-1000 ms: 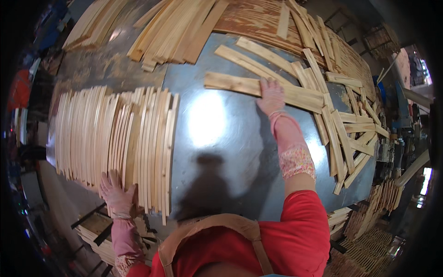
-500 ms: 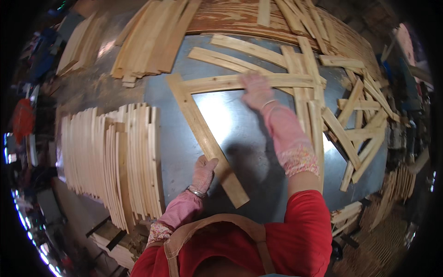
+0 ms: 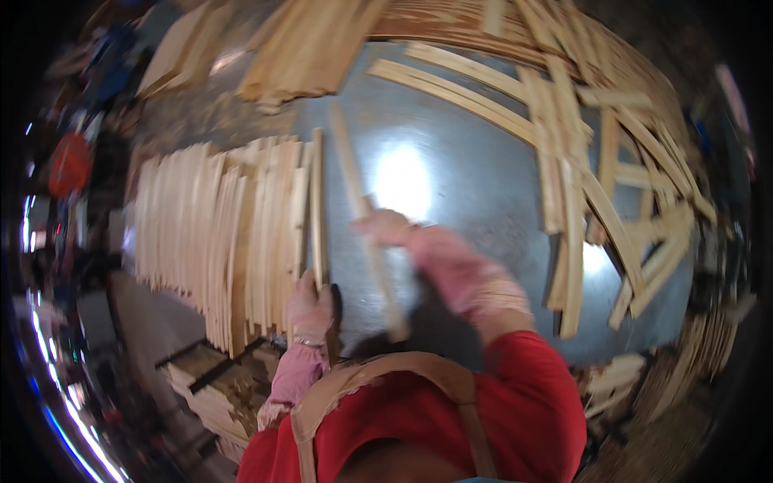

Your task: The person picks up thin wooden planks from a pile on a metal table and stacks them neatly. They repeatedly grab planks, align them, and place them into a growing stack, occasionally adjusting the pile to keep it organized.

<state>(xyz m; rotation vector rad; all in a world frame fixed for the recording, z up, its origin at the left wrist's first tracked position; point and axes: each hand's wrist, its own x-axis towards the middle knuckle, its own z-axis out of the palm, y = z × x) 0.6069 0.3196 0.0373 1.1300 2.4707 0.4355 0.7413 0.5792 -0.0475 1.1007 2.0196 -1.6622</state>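
My gloved left hand is closed round the near end of a narrow wooden slat. That slat stands on edge beside the right end of a row of upright slats. In front of me, my right hand is closed on the middle of another wooden slat, smeared by motion and tilted up with its thin side toward me. Both hands wear pink gloves with pink sleeves above them.
Loose slats lie crossed in a pile on the right of the grey metal tabletop. Two long slats lie at the far side. Wider boards are stacked at the far left, and a reddish wood-grained board lies along the back.
The left-hand slat has swung up on edge against the row. My right hand has come left and nearer, bringing the crosswise slat with it. The view has shifted a little.
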